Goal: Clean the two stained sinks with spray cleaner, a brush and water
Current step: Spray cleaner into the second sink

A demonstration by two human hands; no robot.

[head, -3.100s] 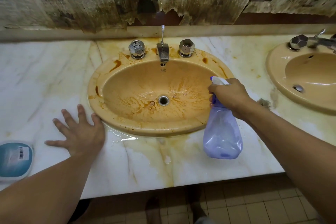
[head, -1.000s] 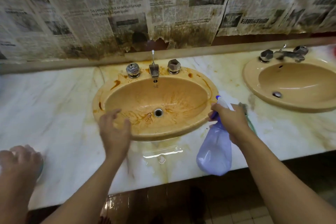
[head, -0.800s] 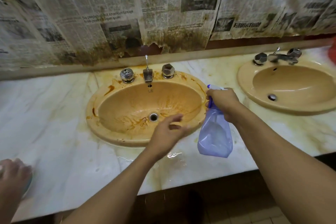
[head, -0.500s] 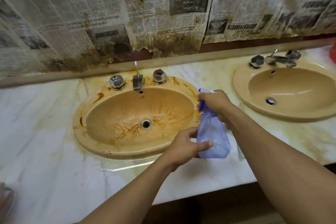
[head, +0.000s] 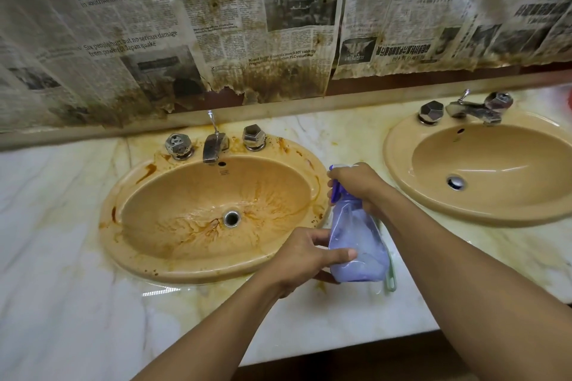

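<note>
I held the translucent purple plastic spray bottle [head: 356, 244] just right of the brown-stained beige oval sink [head: 198, 271], right hand [head: 356, 182] fingers curled round its trigger head, left hand [head: 301, 260] fingers clasping its body, likely to steady my aim.

Bare left hand [head: 305, 260] and right hand [head: 359, 184], bare forearms [head: 216, 322] (sleeves seemingly beyond frame).

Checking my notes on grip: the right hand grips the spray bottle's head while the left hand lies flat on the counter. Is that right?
Not quite. The head view shows the left hand holding the spray bottle by its lower body, thumb across its front, not flat on the counter. The right hand does grip the bottle's head.
</note>
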